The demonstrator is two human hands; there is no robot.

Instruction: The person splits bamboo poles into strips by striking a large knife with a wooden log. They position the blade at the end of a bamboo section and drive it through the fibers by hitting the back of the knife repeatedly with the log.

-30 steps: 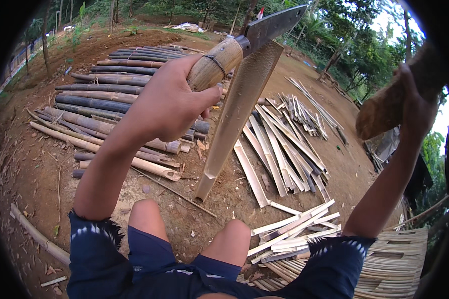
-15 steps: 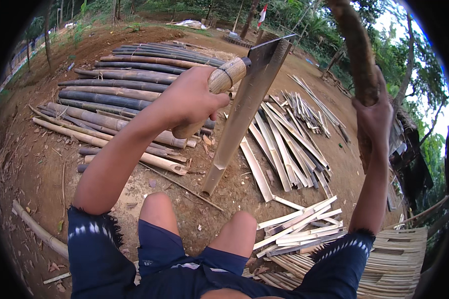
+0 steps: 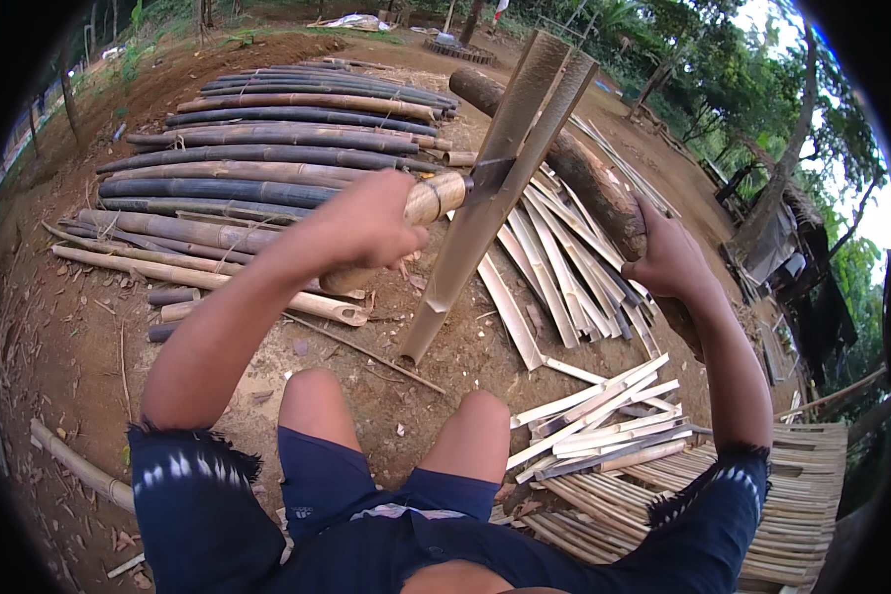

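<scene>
My left hand is closed around the thick wooden handle of a broad-bladed knife. Its dark blade sits inside a split length of bamboo, which stands tilted on the ground in front of my knees. Above the blade the bamboo parts into two halves with a narrow gap; lower down it looks whole. My right hand grips a thick, rough wooden stick, which slants up to the left and passes behind the bamboo's upper part. Whether stick and blade touch is hidden.
Whole bamboo poles lie stacked at the left. Split bamboo strips are spread ahead to the right, with a smaller pile near my right knee. A slatted bamboo panel lies at lower right. A thin stick crosses the dirt.
The stick in my right hand has swung down from its raised position. The blade has sunk from the bamboo's top to well inside it, and the top has split apart.
</scene>
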